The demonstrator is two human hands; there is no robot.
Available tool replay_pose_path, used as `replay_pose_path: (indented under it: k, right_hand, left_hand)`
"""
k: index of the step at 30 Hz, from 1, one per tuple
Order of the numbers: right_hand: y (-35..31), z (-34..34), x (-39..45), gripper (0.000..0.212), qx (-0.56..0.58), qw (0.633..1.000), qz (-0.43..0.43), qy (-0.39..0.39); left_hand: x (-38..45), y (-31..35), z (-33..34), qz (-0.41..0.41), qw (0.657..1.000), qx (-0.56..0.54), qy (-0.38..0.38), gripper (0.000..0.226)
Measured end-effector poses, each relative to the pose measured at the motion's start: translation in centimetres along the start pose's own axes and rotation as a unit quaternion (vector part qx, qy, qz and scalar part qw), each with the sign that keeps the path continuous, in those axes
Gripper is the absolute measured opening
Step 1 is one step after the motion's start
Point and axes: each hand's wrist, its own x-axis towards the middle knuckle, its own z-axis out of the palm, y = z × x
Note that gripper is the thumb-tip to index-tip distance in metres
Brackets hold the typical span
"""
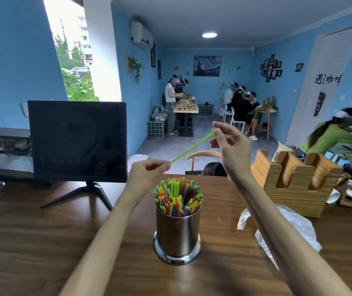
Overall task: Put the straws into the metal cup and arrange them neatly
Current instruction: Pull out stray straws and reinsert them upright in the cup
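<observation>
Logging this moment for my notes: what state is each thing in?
green straw: held in the air, pinched at both ends
left hand: pinches the lower end
right hand: pinches the upper end
metal cup: upright, packed with straws
monitor: screen dark
plastic bag: crumpled on the table

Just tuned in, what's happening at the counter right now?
A person is holding one green straw in the air above the metal cup, the left hand pinching its lower end and the right hand pinching its upper end. The cup stands upright on the wooden table and is already packed with coloured straws. A crumpled clear plastic bag lies to the right of the cup.
</observation>
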Motion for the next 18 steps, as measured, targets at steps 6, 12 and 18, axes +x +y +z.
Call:
replay_pose_path:
  k: [6, 12, 18]
  right_hand:
    - [3.6, -0.4, -2.5, 0.013, -0.05, 0.988, 0.067, -0.13]
    - [5.6, 0.8, -4.6, 0.023, -0.163, 0.931, 0.034, -0.325]
    - [6.2, 1.0, -4.7, 0.027, -0.294, 0.865, -0.03, -0.406]
  left_hand:
    - [1.5, 0.8, -3.2, -0.04, 0.946, -0.271, 0.171, 0.02]
    - [1.9, 2.7, -1.5, 0.057, 0.948, -0.234, 0.21, 0.029]
    - [1.5, 2.9, 0.7, 0.115, 0.981, -0.085, 0.135, 0.022]
